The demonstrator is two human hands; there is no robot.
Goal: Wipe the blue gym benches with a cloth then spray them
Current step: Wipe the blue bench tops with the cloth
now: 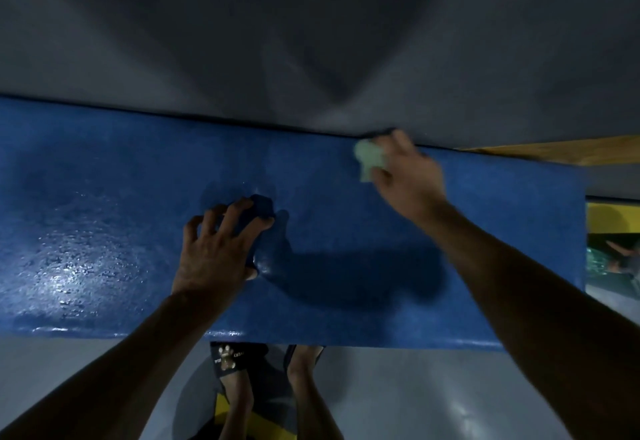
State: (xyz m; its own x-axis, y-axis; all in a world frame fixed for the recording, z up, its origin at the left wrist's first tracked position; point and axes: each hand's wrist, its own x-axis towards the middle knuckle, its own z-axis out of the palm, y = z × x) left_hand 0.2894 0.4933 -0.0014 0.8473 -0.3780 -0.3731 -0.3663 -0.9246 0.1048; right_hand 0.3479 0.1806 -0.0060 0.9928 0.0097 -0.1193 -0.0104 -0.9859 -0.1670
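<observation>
Currently your right hand (405, 176) grasps the pale cloth (370, 159) at the blue bench's (138, 214) far edge; left hand (214, 249), fingers spread, braces mid-bench.

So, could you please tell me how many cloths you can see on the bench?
1: a pale green cloth held in the right hand at the far edge of the blue bench. The left hand holds none.

A blue bench (311, 180) spans the view; beneath the right hand (408, 176) a pale green cloth (370, 159) lies on it, while the left hand (218, 249) presses nearer its front edge
</observation>
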